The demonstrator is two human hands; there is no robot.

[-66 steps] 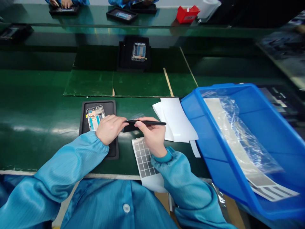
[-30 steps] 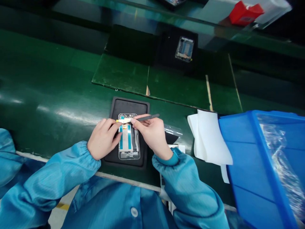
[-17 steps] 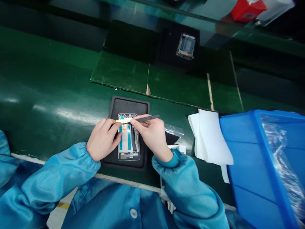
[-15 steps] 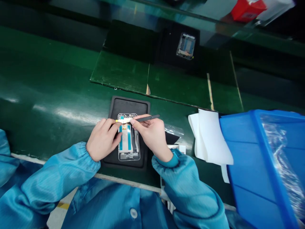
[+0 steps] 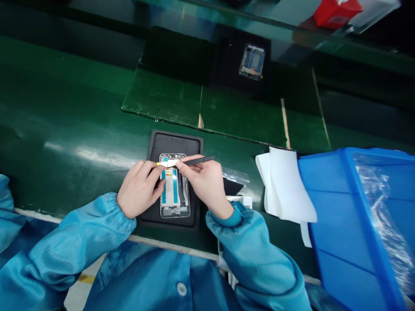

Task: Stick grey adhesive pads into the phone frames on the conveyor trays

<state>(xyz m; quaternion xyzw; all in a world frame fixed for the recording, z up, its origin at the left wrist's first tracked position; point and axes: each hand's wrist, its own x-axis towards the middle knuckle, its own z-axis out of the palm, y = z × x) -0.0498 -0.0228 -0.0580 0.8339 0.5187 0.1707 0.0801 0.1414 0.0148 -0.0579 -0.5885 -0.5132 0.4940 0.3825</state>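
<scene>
An opened phone frame (image 5: 174, 190) lies in a black tray (image 5: 173, 144) on the green bench. My left hand (image 5: 140, 193) rests on the phone's left edge, its curled fingers pressing near the top corner. My right hand (image 5: 204, 183) is closed on black tweezers (image 5: 197, 160), whose tip touches the top of the phone beside a small yellow tab. Both sleeves are blue.
A blue bin (image 5: 363, 224) with plastic-wrapped sheets fills the right side. White sheets (image 5: 287, 185) lie between it and my right hand. A second black tray with a phone frame (image 5: 252, 61) sits farther back on a green mat (image 5: 207, 108). A red box (image 5: 337, 11) is at the far right.
Two seconds ago my hands held the tweezers right of the tray; they now work over the phone. In the last second the hands have hardly moved.
</scene>
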